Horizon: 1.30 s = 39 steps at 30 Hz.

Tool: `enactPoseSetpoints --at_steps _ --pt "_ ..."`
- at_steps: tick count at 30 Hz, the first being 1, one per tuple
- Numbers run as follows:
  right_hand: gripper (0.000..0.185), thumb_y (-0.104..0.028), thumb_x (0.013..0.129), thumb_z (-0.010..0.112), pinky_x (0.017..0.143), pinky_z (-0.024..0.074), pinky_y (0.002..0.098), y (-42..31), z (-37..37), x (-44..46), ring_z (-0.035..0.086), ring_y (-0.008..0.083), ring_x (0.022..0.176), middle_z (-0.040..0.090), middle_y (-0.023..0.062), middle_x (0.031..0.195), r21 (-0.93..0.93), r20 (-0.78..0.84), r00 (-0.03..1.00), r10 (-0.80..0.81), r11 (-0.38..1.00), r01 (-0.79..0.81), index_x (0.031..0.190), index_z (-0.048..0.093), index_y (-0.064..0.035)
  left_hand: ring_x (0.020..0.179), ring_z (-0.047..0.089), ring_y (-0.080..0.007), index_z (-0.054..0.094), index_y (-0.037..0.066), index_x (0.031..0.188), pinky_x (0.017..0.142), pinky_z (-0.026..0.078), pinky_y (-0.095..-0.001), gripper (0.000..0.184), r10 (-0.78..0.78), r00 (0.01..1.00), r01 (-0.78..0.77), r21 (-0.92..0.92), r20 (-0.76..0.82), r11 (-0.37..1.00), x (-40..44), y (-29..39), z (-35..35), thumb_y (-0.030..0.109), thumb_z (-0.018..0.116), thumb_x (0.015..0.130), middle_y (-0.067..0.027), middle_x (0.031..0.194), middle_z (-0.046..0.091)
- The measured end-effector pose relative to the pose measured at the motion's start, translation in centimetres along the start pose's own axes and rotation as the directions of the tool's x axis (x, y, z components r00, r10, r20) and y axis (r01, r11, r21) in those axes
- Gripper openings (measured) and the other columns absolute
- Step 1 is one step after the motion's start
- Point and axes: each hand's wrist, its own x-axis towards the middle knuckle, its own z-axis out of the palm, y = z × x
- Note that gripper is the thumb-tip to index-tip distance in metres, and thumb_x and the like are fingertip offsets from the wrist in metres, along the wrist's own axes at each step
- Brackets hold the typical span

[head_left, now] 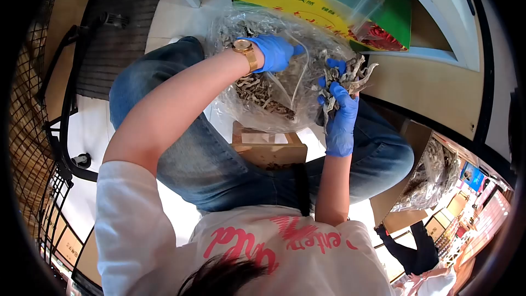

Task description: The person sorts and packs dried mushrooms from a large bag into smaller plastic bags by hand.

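A large clear plastic bag of greyish-brown dried strips, which look like dried mushrooms, lies open between my knees. My left hand, in a blue glove with a gold watch at the wrist, reaches over the bag's mouth. Its fingers are curled down by the plastic edge, and what they grip is hidden. At the bag's right side my right hand, also gloved in blue, is closed round a bunch of dried mushrooms. Pale, twisted ends stick out past the fingers.
Beyond the bag stands a green and yellow carton. A small wooden stool is under the bag's near side. To the left is a black wire cart. At right, a cardboard box holds another plastic bag; another person is beyond.
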Motion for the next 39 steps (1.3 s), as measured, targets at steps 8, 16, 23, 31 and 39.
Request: enactPoseSetpoints --at_steps 8,16,23,31,39 --pt "0.038 -0.001 0.076 0.065 0.068 0.0508 0.0298 6.6 -0.9 3.8 0.062 0.0162 0.079 0.063 0.0075 0.094 -0.194 0.018 0.996 0.090 0.977 -0.084 0.112 0.054 -0.0036 0.079 0.062 -0.0363 0.059 0.003 0.112 0.071 0.049 -0.0437 0.039 0.104 0.994 -0.104 -0.021 -0.024 0.994 0.7 -0.4 0.8 0.009 0.051 0.074 -0.0225 0.087 0.063" --pt "0.065 -0.015 0.067 0.078 0.074 0.0459 0.0266 5.9 0.1 3.3 0.055 0.0110 0.084 0.054 0.0092 0.106 -0.663 0.043 0.998 0.037 0.749 0.001 0.126 0.050 -0.0086 0.080 0.063 -0.0365 0.066 -0.002 0.086 0.071 0.049 -0.0433 0.023 0.128 0.983 -0.135 -0.052 -0.131 0.989 0.8 -0.3 1.6 0.011 0.053 0.073 -0.0231 0.086 0.064" --pt "0.057 -0.015 0.072 0.074 0.071 0.0474 0.0269 5.7 -1.3 3.0 0.057 0.0137 0.075 0.058 0.0109 0.103 -0.845 0.361 0.904 -0.231 0.330 0.421 0.123 0.052 -0.0055 0.079 0.062 -0.0373 0.065 -0.001 0.085 0.070 0.049 -0.0440 0.022 0.105 0.989 -0.111 -0.055 -0.103 0.992 0.7 0.2 1.1 0.011 0.052 0.073 -0.0232 0.083 0.063" --pt "0.018 -0.001 0.083 0.059 0.068 0.0455 0.0223 1.7 -1.5 2.1 0.056 0.0078 0.075 0.064 0.0043 0.090 -0.592 0.154 0.980 -0.129 0.782 0.196 0.099 0.065 -0.0008 0.079 0.063 -0.0364 0.066 -0.001 0.082 0.069 0.050 -0.0432 0.018 0.048 0.989 -0.035 0.097 -0.143 0.995 -0.2 -0.2 1.0 0.009 0.053 0.074 -0.0218 0.084 0.064" --pt "0.015 -0.011 0.083 0.058 0.063 0.0456 0.0226 18.6 -12.2 8.0 0.059 0.0098 0.071 0.064 0.0031 0.085 -0.807 0.059 0.985 0.164 0.588 -0.050 0.095 0.065 -0.0059 0.081 0.062 -0.0370 0.061 0.000 0.084 0.070 0.050 -0.0432 0.016 -0.077 0.950 0.115 0.110 -0.301 0.987 -1.7 -3.4 -0.5 0.007 0.052 0.074 -0.0213 0.086 0.064"
